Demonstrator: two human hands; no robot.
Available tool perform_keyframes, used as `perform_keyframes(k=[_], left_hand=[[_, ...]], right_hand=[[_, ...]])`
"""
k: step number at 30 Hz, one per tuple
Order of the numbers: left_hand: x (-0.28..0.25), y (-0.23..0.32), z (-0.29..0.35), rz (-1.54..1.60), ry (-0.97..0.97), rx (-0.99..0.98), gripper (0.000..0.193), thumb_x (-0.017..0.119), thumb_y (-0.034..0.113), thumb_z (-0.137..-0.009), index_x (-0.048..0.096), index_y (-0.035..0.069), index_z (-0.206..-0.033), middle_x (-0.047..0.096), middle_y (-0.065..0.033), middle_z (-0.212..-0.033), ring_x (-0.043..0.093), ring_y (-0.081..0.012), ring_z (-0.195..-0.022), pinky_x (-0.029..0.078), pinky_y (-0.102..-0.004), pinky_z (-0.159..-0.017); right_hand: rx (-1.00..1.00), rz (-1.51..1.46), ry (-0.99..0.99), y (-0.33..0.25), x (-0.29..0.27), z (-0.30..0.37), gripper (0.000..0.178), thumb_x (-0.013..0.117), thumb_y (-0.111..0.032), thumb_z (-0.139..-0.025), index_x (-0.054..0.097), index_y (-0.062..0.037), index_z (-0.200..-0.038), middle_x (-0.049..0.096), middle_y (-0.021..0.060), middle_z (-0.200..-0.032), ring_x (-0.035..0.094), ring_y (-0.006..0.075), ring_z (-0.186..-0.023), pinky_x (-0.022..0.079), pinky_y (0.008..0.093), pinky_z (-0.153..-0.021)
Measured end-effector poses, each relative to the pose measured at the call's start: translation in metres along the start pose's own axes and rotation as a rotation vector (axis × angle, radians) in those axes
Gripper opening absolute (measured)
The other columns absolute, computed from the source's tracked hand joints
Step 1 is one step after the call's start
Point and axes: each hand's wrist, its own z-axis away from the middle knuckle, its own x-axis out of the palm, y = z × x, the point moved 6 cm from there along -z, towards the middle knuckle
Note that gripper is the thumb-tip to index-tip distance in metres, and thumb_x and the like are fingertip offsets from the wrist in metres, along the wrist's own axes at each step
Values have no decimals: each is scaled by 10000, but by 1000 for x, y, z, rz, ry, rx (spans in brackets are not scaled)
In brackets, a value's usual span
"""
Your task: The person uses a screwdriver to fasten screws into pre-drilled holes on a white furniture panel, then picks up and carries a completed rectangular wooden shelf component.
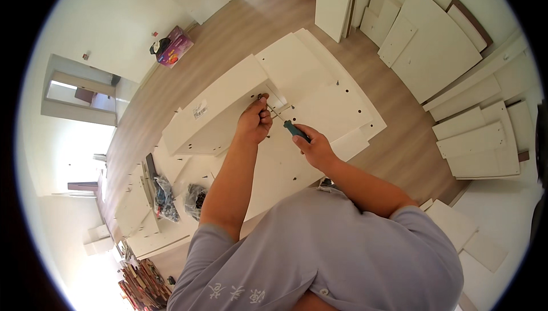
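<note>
Panels point(319, 91), white and stacked flat, carry the work, their right corner reaching out over the wood-toned floor point(399, 151). Near their far-left edge stands a long white box-like piece point(220, 97). Should this piece not be fixed underneath, sideways pressure at its right end could slide or tip it. Toward the panels' left end, by the near edge, lie a clear bag point(196, 199) of dark hardware and a second bag point(165, 199); a forearm brushing them might spill small parts.

The person's left hand point(256, 122) has its fingers curled at the piece's right end; whether they pinch a fastener is too small to tell. The right hand point(314, 148) is wrapped around the teal handle of a screwdriver point(297, 131), above the panels' middle, its shaft slanting toward the left fingertips. Because the tip works so close to them, a slip from poor seating or a tilted shaft could jab a finger or scratch the white face.
</note>
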Motion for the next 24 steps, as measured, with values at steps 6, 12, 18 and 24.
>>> perform_keyframes(k=[6,12,18,24], left_hand=[[-29,24,64,-552,182,309,189,667,154,-1024,714,34,-1162,523,64,-785,431,-35,-675,365,-196,-581],[3,155,115,-1324,376,1013,252,701,217,-978,725,82,-1190,617,-55,-804,547,-111,-693,452,-294,-647],[-26,179,67,-1904,621,981,367,560,370,-1023,702,129,-1261,716,-90,-1093,687,-318,-991,546,-478,-850],[-24,176,57,-1916,572,964,344,556,338,-1013,701,131,-1246,720,-88,-1142,693,-331,-1042,558,-476,-872]], right_hand=[[196,-285,-14,-2,17,4,433,628,-217,-1043,551,-16,-1418,604,19,-910,541,84,-677,465,258,-584],[144,-246,11,-13,28,13,459,604,-177,-1046,485,-14,-1458,613,65,-1060,581,120,-734,495,287,-616],[-579,882,180,-52,38,24,546,645,-68,-943,487,-7,-1462,583,186,-1265,666,272,-899,543,354,-705],[-635,1088,180,-52,39,15,652,692,-26,-839,494,23,-1459,577,194,-1253,675,280,-920,547,350,-698]])
